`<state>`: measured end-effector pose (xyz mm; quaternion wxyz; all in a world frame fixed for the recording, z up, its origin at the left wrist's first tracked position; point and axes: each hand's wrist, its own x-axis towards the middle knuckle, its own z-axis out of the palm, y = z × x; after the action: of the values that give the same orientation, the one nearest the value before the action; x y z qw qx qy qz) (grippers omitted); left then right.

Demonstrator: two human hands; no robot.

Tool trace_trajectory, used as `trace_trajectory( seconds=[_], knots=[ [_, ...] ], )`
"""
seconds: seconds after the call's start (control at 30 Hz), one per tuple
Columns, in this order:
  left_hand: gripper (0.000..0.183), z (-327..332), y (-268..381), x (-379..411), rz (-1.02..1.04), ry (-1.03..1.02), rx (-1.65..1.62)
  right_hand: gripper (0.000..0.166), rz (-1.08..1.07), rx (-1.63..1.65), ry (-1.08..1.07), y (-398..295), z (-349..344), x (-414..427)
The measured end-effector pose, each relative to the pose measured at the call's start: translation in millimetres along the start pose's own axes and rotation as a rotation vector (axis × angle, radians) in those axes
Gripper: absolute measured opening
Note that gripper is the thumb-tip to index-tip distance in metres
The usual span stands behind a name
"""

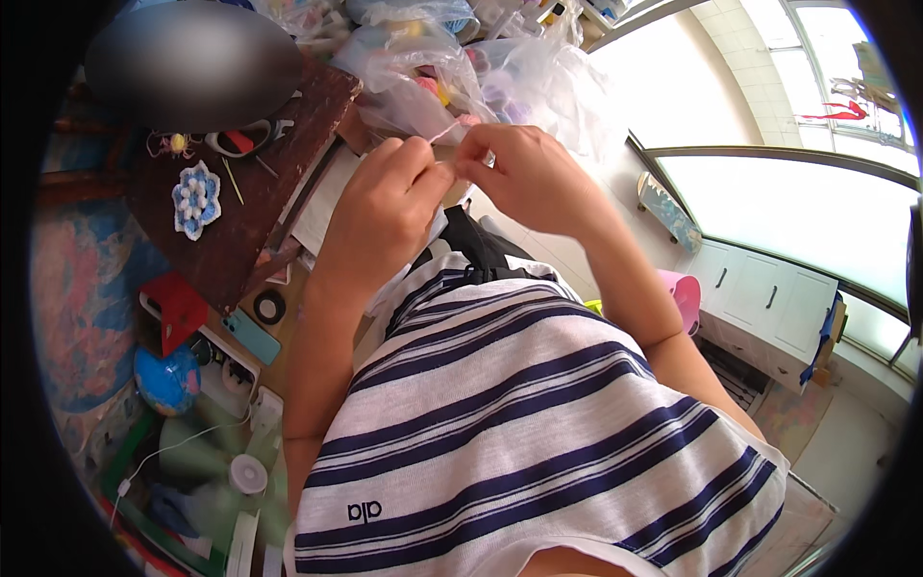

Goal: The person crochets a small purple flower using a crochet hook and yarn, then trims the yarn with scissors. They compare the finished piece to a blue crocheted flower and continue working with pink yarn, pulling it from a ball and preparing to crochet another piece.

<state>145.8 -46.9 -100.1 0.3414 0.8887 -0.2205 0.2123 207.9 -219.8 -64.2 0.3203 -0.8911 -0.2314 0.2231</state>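
Observation:
A thin pale pink yarn strand (443,133) runs between my two raised hands, in front of my striped shirt. My left hand (389,198) pinches it with curled fingers. Close beside it, my right hand (526,173) holds the strand between thumb and bent fingers. The fingertips nearly meet, and whatever lies inside them is hidden. To the left, a blue and white crocheted flower (196,200) lies on a dark brown wooden table (288,166). Next to the flower is a thin yellow stick-like tool (233,180), perhaps a crochet hook.
Clear plastic bags (404,79) of yarn balls sit beyond my hands. Lower left are a teal phone (251,337), a black tape roll (270,307), a red box (189,311), a globe (167,379) and a spinning fan (247,474). At right stand a pink bin (685,299) and white cabinet (764,288).

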Motion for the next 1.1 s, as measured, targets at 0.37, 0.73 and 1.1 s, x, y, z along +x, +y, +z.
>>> trace_trajectory(
  seconds=[0.37, 0.73, 1.1],
  knots=[
    [0.007, 17.4, 2.9, -13.4, -0.559, 0.081, -1.336, 0.019, 0.046, 1.197, -0.737, 41.8, 10.6, 17.6],
    [0.015, 23.4, 0.7, -17.7, -0.522, 0.172, -1.210, 0.015, 0.148, 1.574, -0.689, 49.7, 26.8, 16.3],
    [0.011, 24.7, -2.0, -11.5, -0.571, 0.227, -1.083, 0.017, 0.192, 1.415, -0.577, 42.9, 16.6, 17.4]
  ],
)
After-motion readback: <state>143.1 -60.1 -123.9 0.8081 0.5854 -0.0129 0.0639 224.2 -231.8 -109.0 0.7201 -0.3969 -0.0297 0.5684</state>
